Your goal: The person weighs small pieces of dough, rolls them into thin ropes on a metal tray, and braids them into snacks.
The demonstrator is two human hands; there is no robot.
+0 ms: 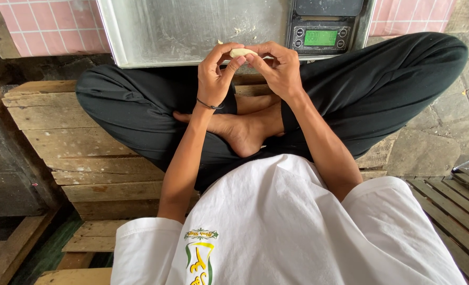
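White cotton shirt point(276, 221) foreground; left hand point(216, 74) and right hand point(282, 68) pinch soft pale dough point(243, 52) above floured steel tray's point(155, 37) near edge, on weathered pallet planks point(81, 153).

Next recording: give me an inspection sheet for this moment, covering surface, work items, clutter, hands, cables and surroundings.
Surface: floured metal tray in front of crossed legs; person sits on a wooden pallet.
Work items: small pale dough piece, pinched between both hands above the tray's near edge.
Clutter: digital scale with green display on the tray's right end.
Hands: left hand and right hand both grip the dough by the fingertips.
Cables: nothing seen.
Surroundings: pink tiled wall, stone paving.
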